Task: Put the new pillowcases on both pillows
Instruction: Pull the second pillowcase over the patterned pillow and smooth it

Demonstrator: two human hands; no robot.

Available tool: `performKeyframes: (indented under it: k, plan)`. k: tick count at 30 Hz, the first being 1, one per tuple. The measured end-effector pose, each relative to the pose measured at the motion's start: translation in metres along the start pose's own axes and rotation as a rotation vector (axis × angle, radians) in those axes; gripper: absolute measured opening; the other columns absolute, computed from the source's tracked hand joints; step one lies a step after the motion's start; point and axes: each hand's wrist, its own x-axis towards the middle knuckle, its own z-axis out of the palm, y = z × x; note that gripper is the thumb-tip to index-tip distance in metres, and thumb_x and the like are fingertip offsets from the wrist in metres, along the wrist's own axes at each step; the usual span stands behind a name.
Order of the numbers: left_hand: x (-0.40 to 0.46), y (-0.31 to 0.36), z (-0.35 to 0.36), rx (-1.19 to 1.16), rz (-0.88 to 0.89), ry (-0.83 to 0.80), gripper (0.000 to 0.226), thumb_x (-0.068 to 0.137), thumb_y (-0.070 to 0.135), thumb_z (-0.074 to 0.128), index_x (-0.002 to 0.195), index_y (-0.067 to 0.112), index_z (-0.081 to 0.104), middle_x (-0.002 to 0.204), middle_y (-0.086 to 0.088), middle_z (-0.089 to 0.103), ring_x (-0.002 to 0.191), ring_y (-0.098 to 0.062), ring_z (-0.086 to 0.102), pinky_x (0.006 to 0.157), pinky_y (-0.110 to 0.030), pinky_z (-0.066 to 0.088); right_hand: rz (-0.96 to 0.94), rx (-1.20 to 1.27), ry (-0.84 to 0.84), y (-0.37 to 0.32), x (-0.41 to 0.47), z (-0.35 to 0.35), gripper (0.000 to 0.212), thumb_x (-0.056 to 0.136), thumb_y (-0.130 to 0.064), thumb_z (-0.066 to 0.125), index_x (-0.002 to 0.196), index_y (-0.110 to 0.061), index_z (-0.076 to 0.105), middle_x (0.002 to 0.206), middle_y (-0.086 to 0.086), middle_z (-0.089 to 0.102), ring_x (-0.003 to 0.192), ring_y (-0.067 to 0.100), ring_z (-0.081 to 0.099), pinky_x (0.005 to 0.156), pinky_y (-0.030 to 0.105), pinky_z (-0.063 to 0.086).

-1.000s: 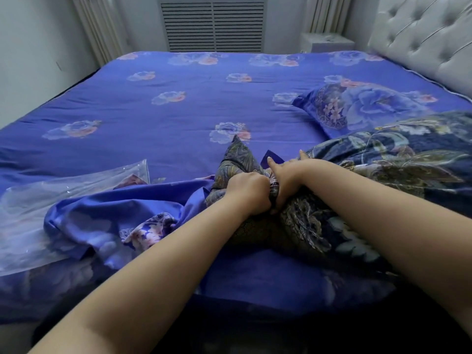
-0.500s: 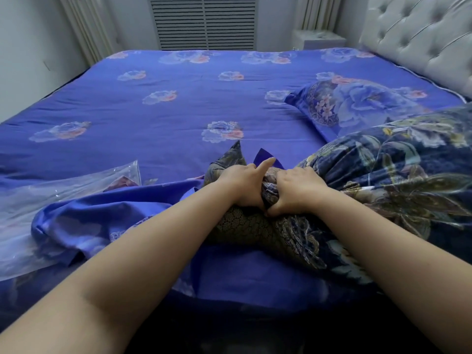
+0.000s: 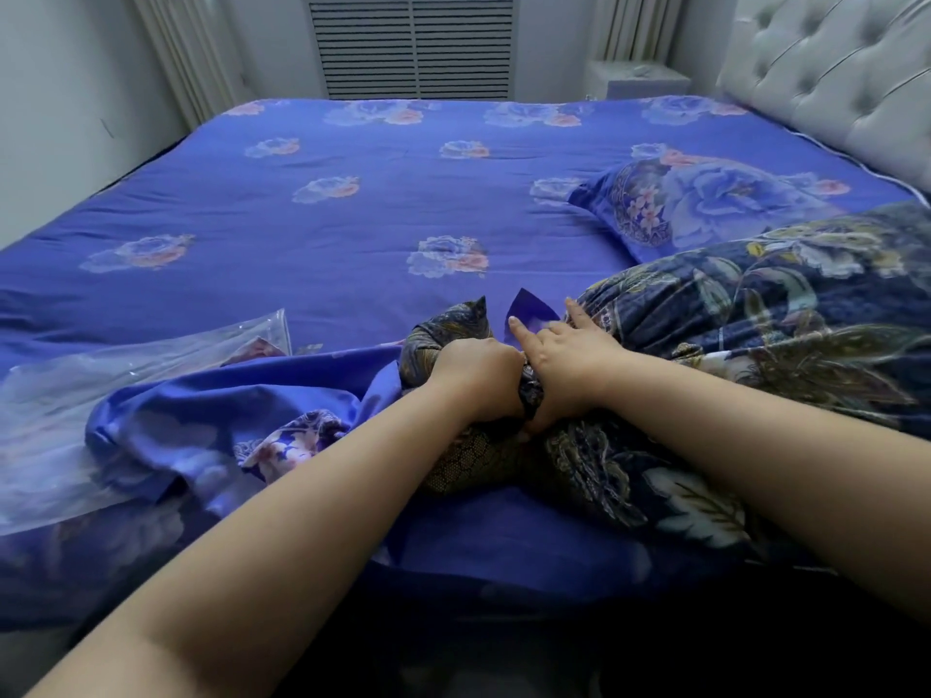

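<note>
A pillow in a dark navy leaf-patterned pillowcase (image 3: 786, 319) lies at the right of the bed. My left hand (image 3: 478, 375) is clenched on the bunched open end of that dark pillowcase (image 3: 448, 330). My right hand (image 3: 564, 355) presses the same bunched cloth, index and middle fingers stretched out over a small blue flap (image 3: 531, 312). A loose blue floral pillowcase (image 3: 211, 435) lies crumpled at the left of my arms. A second pillow in a blue floral case (image 3: 705, 204) rests further back near the headboard.
The bed carries a blue floral sheet (image 3: 352, 219). A clear plastic package (image 3: 101, 395) lies at the left near the loose case. A grey tufted headboard (image 3: 831, 78) stands at the right, a vent grille (image 3: 413, 42) and a small white cabinet (image 3: 640, 78) behind the bed.
My right hand's fingers have stretched forward over the blue flap. My left hand's thumb has tucked in, its fist tighter on the bunched dark cloth.
</note>
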Motion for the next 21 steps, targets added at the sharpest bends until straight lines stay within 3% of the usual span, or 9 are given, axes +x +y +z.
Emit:
performKeyframes:
  k: [3,5,8,10,12,14,15,18,21]
  plan:
    - [-0.004,-0.005,-0.003,-0.048,0.04,-0.046,0.05,0.069,0.056,0.07,0.105,0.023,0.058,0.094,0.003,0.063,0.083,-0.018,0.056,0.065,-0.028,0.041,-0.045,0.028,-0.059,-0.001,0.006,-0.005,0.136,0.052,-0.084,0.061,0.149,-0.006,0.008,0.141,0.011,0.043,0.131,0.027,0.039,0.113,0.039,0.023]
    - [-0.01,-0.01,-0.003,-0.129,0.06,-0.068,0.054,0.067,0.052,0.072,0.109,0.024,0.054,0.098,0.005,0.063,0.092,-0.018,0.059,0.066,-0.029,0.043,-0.061,0.052,-0.065,-0.005,0.006,-0.007,0.117,0.053,-0.081,0.064,0.14,-0.011,0.031,0.131,0.006,0.054,0.119,0.025,0.05,0.099,0.035,0.037]
    - [-0.016,-0.015,-0.005,-0.203,0.097,-0.086,0.061,0.069,0.046,0.074,0.119,0.022,0.049,0.115,-0.001,0.056,0.109,-0.021,0.051,0.084,-0.034,0.043,-0.062,0.116,-0.009,-0.003,0.001,-0.003,0.079,0.067,-0.066,0.066,0.13,-0.025,0.041,0.114,0.001,0.064,0.103,0.025,0.059,0.074,0.029,0.038]
    - [-0.024,-0.024,-0.011,-0.365,0.119,-0.047,0.056,0.073,0.042,0.074,0.122,0.024,0.052,0.12,-0.002,0.05,0.114,-0.02,0.045,0.098,-0.034,0.038,-0.04,0.205,0.052,0.002,-0.005,0.001,0.067,0.072,-0.062,0.063,0.128,-0.031,0.043,0.112,0.0,0.065,0.102,0.026,0.061,0.069,0.029,0.039]
    - [-0.036,-0.036,-0.019,-0.621,0.085,0.189,0.034,0.078,0.032,0.071,0.11,0.025,0.062,0.114,-0.002,0.054,0.109,-0.019,0.049,0.099,-0.037,0.04,-0.001,0.299,0.112,0.008,-0.011,0.005,0.059,0.074,-0.061,0.061,0.122,-0.031,0.046,0.113,0.0,0.065,0.104,0.028,0.061,0.072,0.032,0.042]
    - [-0.05,-0.052,-0.017,-0.687,-0.153,0.485,0.023,0.085,0.029,0.064,0.106,0.02,0.062,0.113,-0.005,0.056,0.108,-0.023,0.052,0.096,-0.04,0.042,0.034,0.332,0.147,0.009,-0.015,0.006,0.051,0.076,-0.059,0.058,0.116,-0.03,0.048,0.111,0.002,0.065,0.102,0.03,0.061,0.071,0.034,0.042]
    - [-0.059,-0.06,-0.015,-0.655,-0.309,0.528,0.027,0.088,0.033,0.06,0.111,0.018,0.059,0.117,-0.007,0.054,0.111,-0.026,0.05,0.098,-0.04,0.04,0.044,0.319,0.154,0.007,-0.017,0.005,0.045,0.077,-0.058,0.056,0.111,-0.029,0.05,0.108,0.002,0.065,0.099,0.03,0.061,0.071,0.034,0.042]
    - [-0.087,-0.08,0.0,-0.561,-0.659,0.203,0.054,0.091,0.05,0.05,0.125,0.009,0.044,0.129,-0.015,0.046,0.118,-0.035,0.047,0.097,-0.044,0.039,0.061,0.218,0.131,-0.005,-0.021,-0.011,0.027,0.079,-0.046,0.053,0.096,-0.025,0.055,0.101,0.002,0.065,0.092,0.028,0.062,0.071,0.033,0.046]
    - [-0.107,-0.08,0.009,-0.431,-0.698,-0.072,0.066,0.09,0.061,0.04,0.121,0.003,0.045,0.123,-0.017,0.056,0.11,-0.035,0.054,0.082,-0.04,0.043,0.063,0.092,0.06,-0.015,-0.024,-0.04,0.021,0.08,-0.034,0.053,0.096,-0.022,0.057,0.102,0.002,0.064,0.093,0.026,0.061,0.07,0.031,0.045]
